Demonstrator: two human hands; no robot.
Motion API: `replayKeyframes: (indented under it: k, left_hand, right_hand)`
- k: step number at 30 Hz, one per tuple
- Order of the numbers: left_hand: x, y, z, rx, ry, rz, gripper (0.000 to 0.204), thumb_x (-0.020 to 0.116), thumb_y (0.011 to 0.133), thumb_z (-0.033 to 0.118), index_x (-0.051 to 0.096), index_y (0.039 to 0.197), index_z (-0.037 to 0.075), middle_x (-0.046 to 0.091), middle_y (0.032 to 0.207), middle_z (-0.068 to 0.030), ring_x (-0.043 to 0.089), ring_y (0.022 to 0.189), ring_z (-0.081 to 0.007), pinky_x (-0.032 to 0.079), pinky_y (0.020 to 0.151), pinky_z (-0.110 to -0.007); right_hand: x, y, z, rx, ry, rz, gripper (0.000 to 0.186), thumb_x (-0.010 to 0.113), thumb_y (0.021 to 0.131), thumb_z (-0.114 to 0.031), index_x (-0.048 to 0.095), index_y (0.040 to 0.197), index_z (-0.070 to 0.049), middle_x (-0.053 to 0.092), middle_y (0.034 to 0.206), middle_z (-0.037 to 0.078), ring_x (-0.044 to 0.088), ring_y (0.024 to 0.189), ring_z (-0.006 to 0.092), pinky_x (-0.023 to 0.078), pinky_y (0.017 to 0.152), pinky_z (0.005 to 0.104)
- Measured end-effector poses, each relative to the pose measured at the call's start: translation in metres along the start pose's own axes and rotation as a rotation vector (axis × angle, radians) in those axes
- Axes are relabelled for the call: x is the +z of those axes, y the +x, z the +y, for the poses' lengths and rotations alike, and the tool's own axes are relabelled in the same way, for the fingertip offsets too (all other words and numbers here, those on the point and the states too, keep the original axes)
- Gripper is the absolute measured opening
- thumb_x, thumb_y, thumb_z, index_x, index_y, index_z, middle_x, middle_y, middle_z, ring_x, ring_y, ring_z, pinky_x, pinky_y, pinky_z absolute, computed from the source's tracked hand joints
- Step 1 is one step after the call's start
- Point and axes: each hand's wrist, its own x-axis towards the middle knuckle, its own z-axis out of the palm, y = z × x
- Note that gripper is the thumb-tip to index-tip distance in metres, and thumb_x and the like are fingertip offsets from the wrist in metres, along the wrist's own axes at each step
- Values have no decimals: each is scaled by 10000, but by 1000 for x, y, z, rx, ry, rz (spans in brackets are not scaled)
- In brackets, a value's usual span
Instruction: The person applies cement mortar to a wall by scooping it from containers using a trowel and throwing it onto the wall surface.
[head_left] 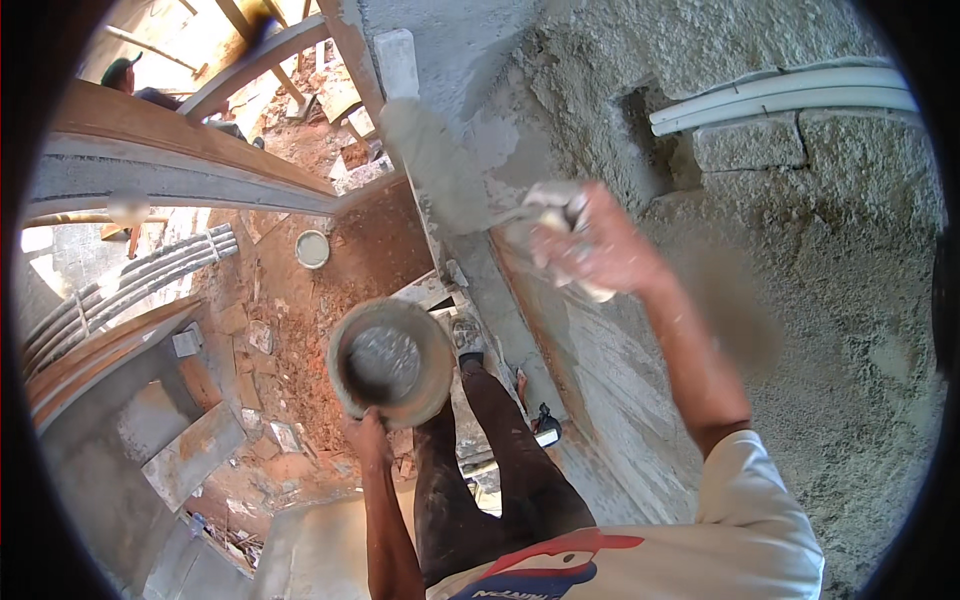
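My left hand (370,437) grips the near rim of a round grey basin (437,350), holding it out over the left side of my legs. The basin's inside is wet and smeared, with a little grey material at the bottom. Farther right, my right hand (598,240) is closed round the handle of a trowel (445,175). Its blade, blurred and coated in grey mortar, reaches left to the edge of the wall beside the opening. Whether the blade presses on that edge or stands just off it, I cannot tell. Grey smears cover my right fingers.
Rough mortar covers the wall (840,300) on the right, with white pipes (790,98) set in it. My feet stand high on a narrow support. Far below lie a round pail (312,249), rubble and bundled pipes (140,290). A person (120,75) is beyond the beam (190,150).
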Motion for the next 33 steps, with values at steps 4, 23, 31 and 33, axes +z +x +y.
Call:
replayKeyframes:
  k: [4,23,31,33]
  left_hand:
    - [-22,-6,-8,43,-9,109,297,570,817,-61,588,1105,11,592,851,-30,534,660,-113,431,546,-280]
    - [125,-44,45,371,386,-258,450,606,754,56,654,1193,-27,724,962,-234,713,911,-374,535,824,-431]
    - [163,-81,105,509,644,-439,621,587,758,-40,587,1375,34,700,1014,-294,706,969,-395,533,839,-414]
    - [166,-79,106,581,588,-470,629,583,766,-56,576,1389,30,704,1030,-292,720,971,-359,535,849,-396]
  right_hand:
    - [-95,32,36,88,289,78,283,611,993,-185,681,1194,2,662,741,87,564,483,129,506,417,299]
    - [124,-22,190,-73,-1058,8,191,655,790,-121,693,954,-32,722,886,180,717,896,370,538,830,478]
    - [67,-52,162,103,-1116,43,229,663,817,-169,693,994,-27,720,904,181,721,873,358,548,753,476]
    - [60,-53,185,-72,-1059,79,289,671,813,-223,680,1021,-22,706,1020,228,699,975,386,553,798,485]
